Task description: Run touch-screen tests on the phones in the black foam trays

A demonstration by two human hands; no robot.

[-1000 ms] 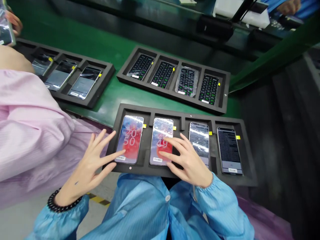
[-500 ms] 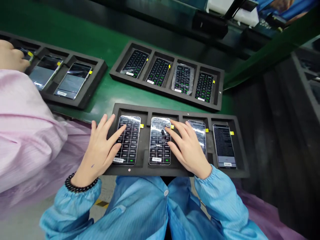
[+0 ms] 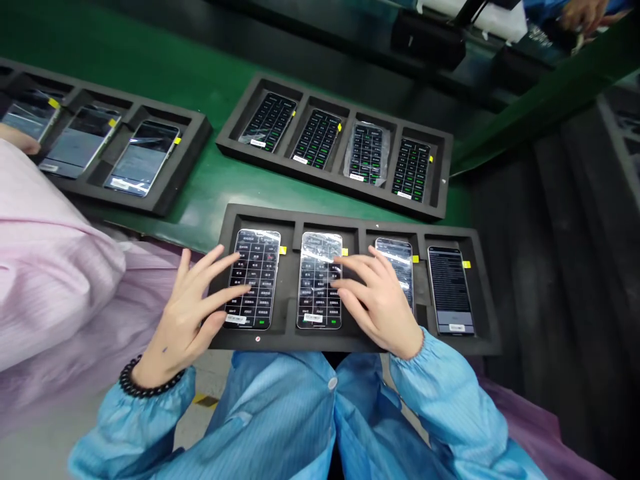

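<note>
A dark foam tray [image 3: 287, 313] rests at the table edge close to my body, with a smartphone in each slot. My left hand [image 3: 193, 307] is open over the leftmost phone [image 3: 260, 267], a fingertip at the middle of its lit grid of buttons. The second phone [image 3: 320, 280] shows a similar grid; fingers of my open right hand [image 3: 377, 297] reach its right edge. That hand partly covers the third phone [image 3: 397, 257]. Farthest right, the fourth phone [image 3: 450, 287] displays lines of text. Neither hand grasps anything. Yellow tabs stick out beside the phones.
Behind lies another foam tray [image 3: 330, 177] of phones with black-and-green grids. A third tray [image 3: 173, 190] with phones stands at left, beside a co-worker's pink sleeve [image 3: 55, 267] and hand [image 3: 20, 139]. A green post [image 3: 540, 113] rises at right.
My left hand has shifted slightly left, its index fingertip lower on the first phone. My right index finger has bent and moved down. The co-worker's hand has dropped lower at the left edge.
</note>
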